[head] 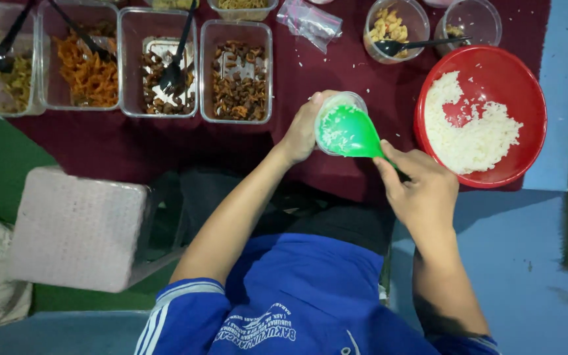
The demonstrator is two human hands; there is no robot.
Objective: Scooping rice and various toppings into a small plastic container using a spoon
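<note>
A small clear plastic cup [336, 108] sits over the dark red counter [336, 59], just left of the red bowl of white rice [488, 167]. The left hand [302, 131] wraps it from the left, its grip closed around the cup's wall. A green rice paddle [350, 133], flecked with rice grains, lies across the cup's mouth; the right hand [422, 187] pinches its handle, grip tight. Beyond stand clear tubs: brown fried pieces [238, 82], a black spoon in a darker dish [169, 75], and orange strips [90, 72].
</note>
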